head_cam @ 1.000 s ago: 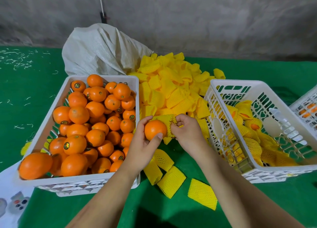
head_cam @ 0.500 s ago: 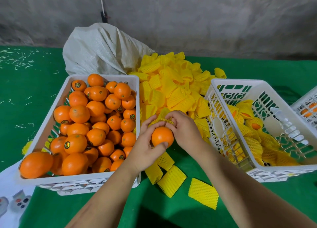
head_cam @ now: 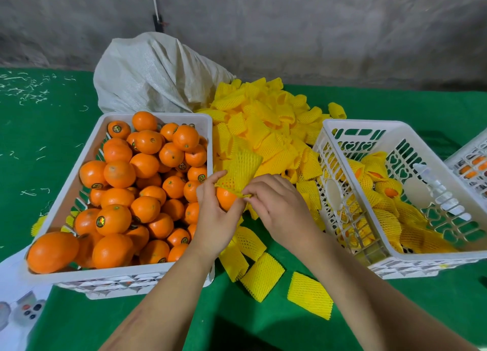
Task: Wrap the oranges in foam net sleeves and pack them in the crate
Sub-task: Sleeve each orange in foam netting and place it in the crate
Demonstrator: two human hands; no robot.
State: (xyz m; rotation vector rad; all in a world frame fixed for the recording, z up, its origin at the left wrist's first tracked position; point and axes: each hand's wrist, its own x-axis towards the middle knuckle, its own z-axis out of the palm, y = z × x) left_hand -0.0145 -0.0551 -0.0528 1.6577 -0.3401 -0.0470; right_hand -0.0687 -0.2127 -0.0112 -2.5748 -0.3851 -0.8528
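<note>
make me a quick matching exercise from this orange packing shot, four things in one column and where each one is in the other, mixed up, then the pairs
Things
1. bare oranges
2. wrapped oranges
3. white sack
4. orange being sleeved

Places
A. between the left hand and right hand
B. behind the left crate
C. piled in the left crate
D. in the right crate

Pairs: 1-C, 2-D, 3-B, 4-A
</note>
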